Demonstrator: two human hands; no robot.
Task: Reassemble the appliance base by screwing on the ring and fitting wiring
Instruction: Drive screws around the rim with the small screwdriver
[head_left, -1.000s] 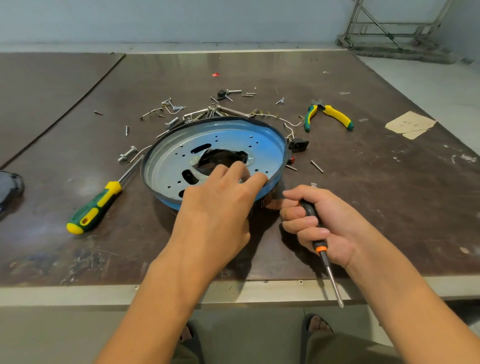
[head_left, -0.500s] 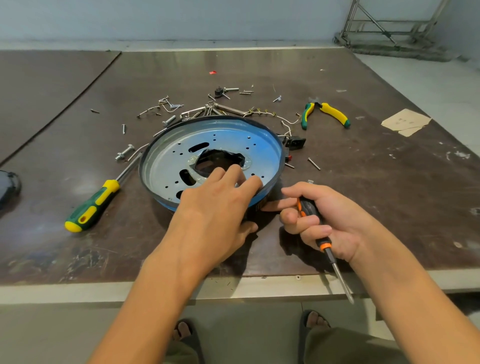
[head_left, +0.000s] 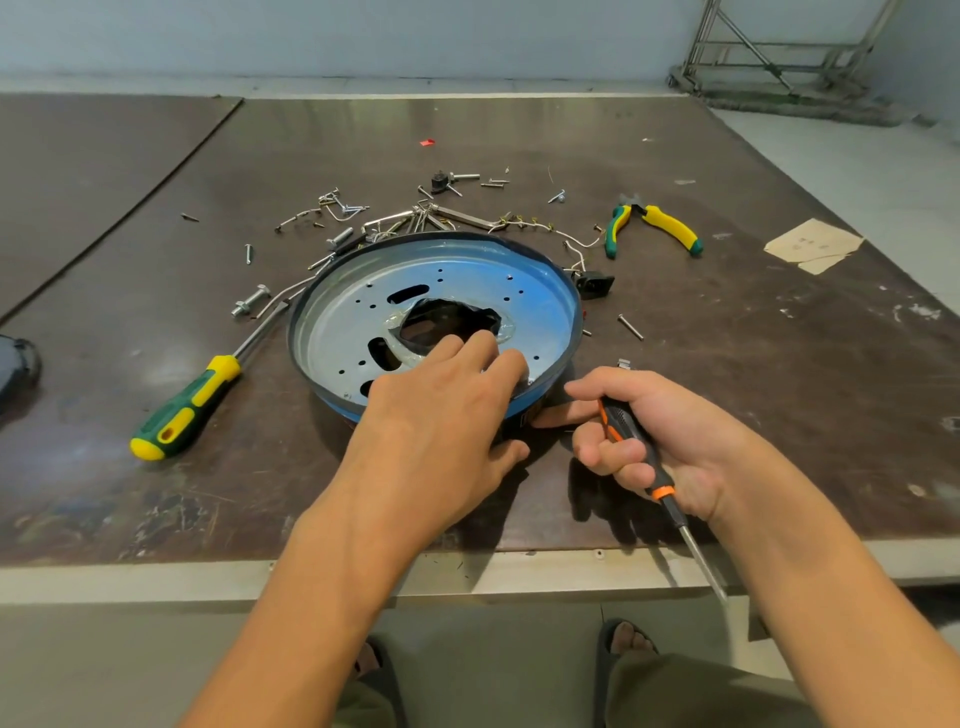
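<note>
So the appliance base (head_left: 524, 291) is sitting open side up in the middle of the table (head_left: 779, 415), blue-ish plate with a big ragged hole in the centre. My left hand (head_left: 441, 415) is draped over its near rim, fingers close together with the tips resting on the plate right at the edge of that hole. The thumb hangs down outside the wall, and I can't tell if it actually touches. My right hand (head_left: 660, 431) is just right of the base, three fingers curled round the black-and-orange screwdriver (head_left: 626, 434), shaft pointing back at me past the table edge, index finger stuck out to the base's near-right side. Clutter-wise: behind the base there's a mess of loose screws (head_left: 343, 208), metal bits and a thin wire (head_left: 545, 228) running to a black connector (head_left: 592, 286) that's right against the base's right side. The pliers (head_left: 654, 228) are further off behind-right, with a paper scrap (head_left: 810, 244) beyond them. One stray screw (head_left: 630, 327) lies right of the base. The green-and-yellow screwdriver (head_left: 187, 410) lies to its left, tip end up by the rim, with a bolt (head_left: 249, 304) beside it.
</note>
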